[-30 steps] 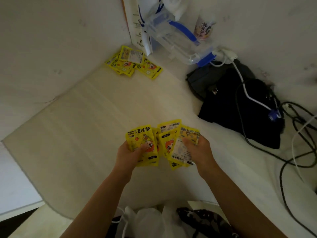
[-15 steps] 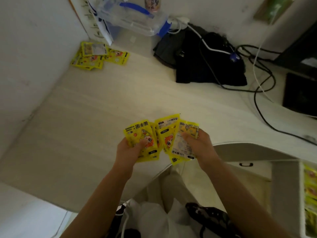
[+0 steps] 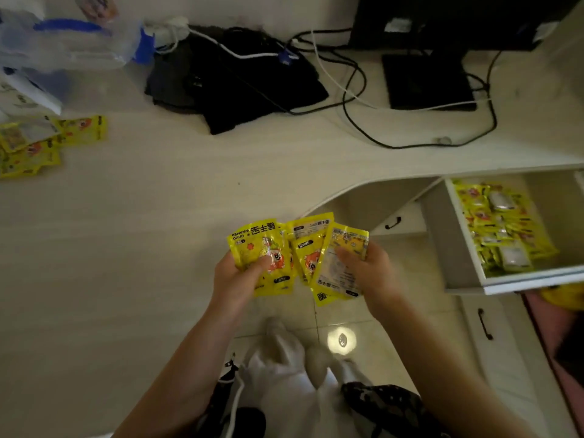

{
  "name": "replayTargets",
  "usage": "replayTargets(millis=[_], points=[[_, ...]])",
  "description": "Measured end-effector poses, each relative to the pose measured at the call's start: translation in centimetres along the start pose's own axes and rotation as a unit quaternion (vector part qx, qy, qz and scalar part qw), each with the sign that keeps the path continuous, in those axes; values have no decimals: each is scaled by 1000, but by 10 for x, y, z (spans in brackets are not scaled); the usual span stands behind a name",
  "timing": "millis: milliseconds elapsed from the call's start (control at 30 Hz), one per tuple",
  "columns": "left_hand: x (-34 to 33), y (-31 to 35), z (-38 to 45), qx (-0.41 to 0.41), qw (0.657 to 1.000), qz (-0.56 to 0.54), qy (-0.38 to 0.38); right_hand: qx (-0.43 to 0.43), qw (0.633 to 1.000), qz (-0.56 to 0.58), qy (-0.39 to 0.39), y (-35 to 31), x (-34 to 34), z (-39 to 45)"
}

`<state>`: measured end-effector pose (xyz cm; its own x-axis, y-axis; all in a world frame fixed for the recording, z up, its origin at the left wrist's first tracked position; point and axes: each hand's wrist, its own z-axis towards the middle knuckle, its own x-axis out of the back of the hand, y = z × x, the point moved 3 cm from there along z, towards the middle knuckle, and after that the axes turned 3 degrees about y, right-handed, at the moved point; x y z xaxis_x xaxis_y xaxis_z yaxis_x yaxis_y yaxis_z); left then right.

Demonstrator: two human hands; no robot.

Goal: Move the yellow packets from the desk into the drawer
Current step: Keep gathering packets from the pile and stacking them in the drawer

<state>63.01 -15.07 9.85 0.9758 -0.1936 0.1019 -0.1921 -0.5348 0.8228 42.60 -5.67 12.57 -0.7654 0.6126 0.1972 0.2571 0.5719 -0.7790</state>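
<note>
My left hand (image 3: 240,279) and my right hand (image 3: 369,270) together hold a fan of several yellow packets (image 3: 303,254) just off the desk's front edge, over the floor. More yellow packets (image 3: 41,143) lie in a loose pile on the desk (image 3: 158,216) at the far left. To the right, a white drawer (image 3: 464,270) stands pulled open under the desk, with several yellow packets (image 3: 502,229) lying inside it. Both hands are left of the drawer and apart from it.
Black cloth (image 3: 240,86) and tangled cables (image 3: 363,99) lie at the back of the desk, beside a black monitor base (image 3: 426,80). A clear container with blue parts (image 3: 69,45) stands at the back left. A lower cabinet handle (image 3: 485,324) sits below the drawer.
The view has swung right, so the open drawer with its packets is now fully in sight. Both hands keep the same grip on the fanned packets.
</note>
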Motion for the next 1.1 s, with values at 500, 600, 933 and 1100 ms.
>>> replayTargets(millis=[500,600,933,1100], points=[[-178,-71,-141,-18,985,84,-151,-43,979,155,128,120,224,-82],[-216,-93,-172,-11,979,102,-175,-64,969,173,165,147,267,-98],[-333,-113,-219,-18,956,151,-250,-75,941,227,241,182,373,-106],[-396,-106,-207,-23,948,169,-270,-77,931,243,262,174,418,-74]])
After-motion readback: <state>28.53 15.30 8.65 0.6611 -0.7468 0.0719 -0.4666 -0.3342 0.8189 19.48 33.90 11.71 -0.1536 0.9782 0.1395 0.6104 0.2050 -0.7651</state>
